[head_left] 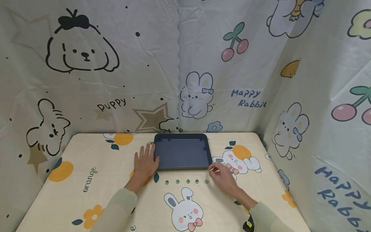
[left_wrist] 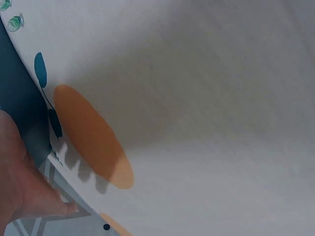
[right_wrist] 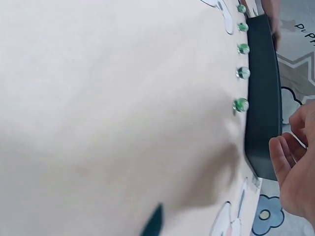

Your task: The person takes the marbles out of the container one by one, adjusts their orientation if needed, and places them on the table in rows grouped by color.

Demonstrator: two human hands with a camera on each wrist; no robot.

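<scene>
the space is walled in on three sides by a pale cartoon curtain [head_left: 179,64], printed with a puppy at the upper left of the head view, cherries and rabbits at the upper right, and the words "happy rabbit" right of centre. the lower half of that view is filled by a tabletop [head_left: 87,180] covered in a cream cloth with oranges, flowers and rabbits printed on it.

a dark blue tray [head_left: 182,152] is set at the centre of the frame, against the far edge of the tabletop. a few small blue marbles [head_left: 204,148] are seen inside it, along its far rim and near its right wall. a row of five green marbles [head_left: 187,181] is laid out on the cloth just below the tray's near edge, well spaced from one another.

the left hand [head_left: 146,161] is laid flat on the cloth with fingers spread and relaxed, its fingertips touching the tray's left wall; nothing is held by it. the right hand [head_left: 221,174] is rested near the tray's lower right corner, fingers loosely curled with the tips brought together; whether a marble is pinched there cannot be told. pale green sleeves [head_left: 121,206] are seen at the bottom of the frame.
</scene>
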